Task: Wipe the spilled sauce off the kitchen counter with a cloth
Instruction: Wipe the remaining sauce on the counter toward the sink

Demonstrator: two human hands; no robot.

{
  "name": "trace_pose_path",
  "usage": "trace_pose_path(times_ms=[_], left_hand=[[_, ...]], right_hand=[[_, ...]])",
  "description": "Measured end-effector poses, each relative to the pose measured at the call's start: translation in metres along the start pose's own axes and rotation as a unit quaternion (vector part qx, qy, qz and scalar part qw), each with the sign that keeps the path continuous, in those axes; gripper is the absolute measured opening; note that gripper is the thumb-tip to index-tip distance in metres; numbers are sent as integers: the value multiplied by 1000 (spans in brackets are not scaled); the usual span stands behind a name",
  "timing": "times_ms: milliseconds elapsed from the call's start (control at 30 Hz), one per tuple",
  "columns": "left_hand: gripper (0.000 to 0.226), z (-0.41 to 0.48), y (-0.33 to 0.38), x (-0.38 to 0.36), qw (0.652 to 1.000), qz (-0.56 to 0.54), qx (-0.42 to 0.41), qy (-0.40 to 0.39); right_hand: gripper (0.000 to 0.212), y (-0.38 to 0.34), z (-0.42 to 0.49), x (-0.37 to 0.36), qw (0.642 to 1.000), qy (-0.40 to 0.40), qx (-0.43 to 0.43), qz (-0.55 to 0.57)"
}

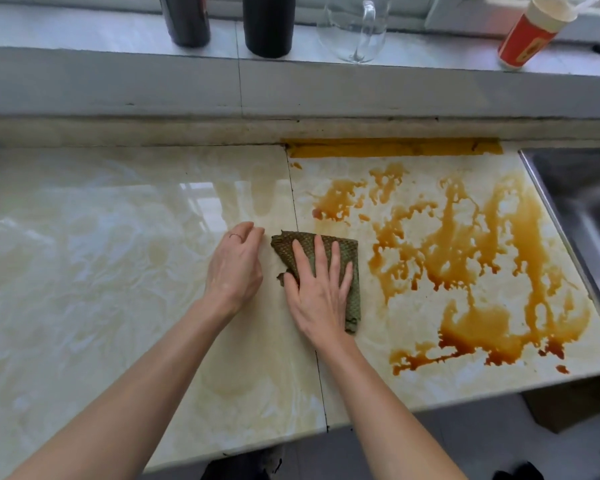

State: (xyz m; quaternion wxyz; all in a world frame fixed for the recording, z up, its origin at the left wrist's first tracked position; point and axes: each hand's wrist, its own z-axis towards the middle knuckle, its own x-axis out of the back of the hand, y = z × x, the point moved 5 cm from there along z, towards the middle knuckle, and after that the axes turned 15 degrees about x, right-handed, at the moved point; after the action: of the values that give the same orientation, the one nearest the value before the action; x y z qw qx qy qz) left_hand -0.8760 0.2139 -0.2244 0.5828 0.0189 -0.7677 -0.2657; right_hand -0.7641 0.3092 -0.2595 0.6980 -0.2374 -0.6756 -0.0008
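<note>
Looking down from my head, I am pressing my right hand (pixel 317 296) flat on the cloth (pixel 283 249) with the fingers straight and spread - nothing is curling round it, the palm is simply bearing down. The cloth is green, folded and lying on the counter (pixel 101 271), over the dark seam (pixel 293 202) that runs front to back. My left hand (pixel 234 268) is resting on the counter just beside the cloth, to its left and not touching it, with the fingers loosely curled and holding nothing; a thin ring (pixel 235 236) is showing on one finger. The sauce (pixel 458 251) is lying to the right of the cloth, near it but apart - brown-orange streaks and pools spreading across the pale stone towards the sink (pixel 586 216), darkest along the front edge. An orange strip (pixel 392 147) is running along the back of the counter above the spill. On the sill (pixel 118 32) behind are standing a bottle (pixel 187 22), a dark cylinder (pixel 268 26), a glass jug (pixel 355 32) and a red cup (pixel 530 36).
</note>
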Motion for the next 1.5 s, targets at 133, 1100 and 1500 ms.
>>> trace_pose_path(times_ms=[133, 1100, 1500], left_hand=[[42, 11, 4, -2, 1000, -8, -4, 0], [59, 68, 21, 10, 998, 47, -45, -19], [60, 71, 16, 10, 998, 32, -43, -30]], right_hand=[[55, 13, 47, 6, 999, 0, 24, -31], [50, 15, 172, 13, 998, 2, 35, -60], [48, 40, 166, 22, 998, 8, 14, -63]])
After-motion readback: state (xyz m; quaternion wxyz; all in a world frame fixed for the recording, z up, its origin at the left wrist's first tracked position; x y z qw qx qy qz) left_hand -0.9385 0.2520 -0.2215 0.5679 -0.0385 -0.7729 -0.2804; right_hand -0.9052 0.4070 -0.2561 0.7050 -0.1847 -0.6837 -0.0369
